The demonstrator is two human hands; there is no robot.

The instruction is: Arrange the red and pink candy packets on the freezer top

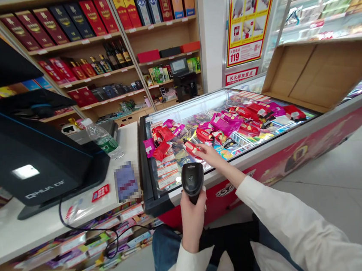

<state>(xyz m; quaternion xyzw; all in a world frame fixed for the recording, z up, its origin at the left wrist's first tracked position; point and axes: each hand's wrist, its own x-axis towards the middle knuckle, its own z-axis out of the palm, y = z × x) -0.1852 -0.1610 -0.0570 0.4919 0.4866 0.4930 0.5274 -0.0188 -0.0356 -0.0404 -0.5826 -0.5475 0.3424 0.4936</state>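
My left hand (192, 214) is wrapped round the handle of a black barcode scanner (192, 178), its head tilted up in front of the freezer. Just beyond it, my right hand (209, 155) grips a small red snack packet (192, 149) by its near end, over the glass top. Loose red and magenta packets (225, 123) lie spread across the freezer's glass lid to the right. A smaller group of red packets (161, 141) lies to the left, apart from the spread.
An open cardboard box (320, 73) stands on the freezer's (298, 147) far right. On the left counter (127, 147) are a black checkout terminal (40, 154), a plastic bottle (103, 137) and a dangling cable (90, 230). Shelves (99, 37) with boxed bottles line the back.
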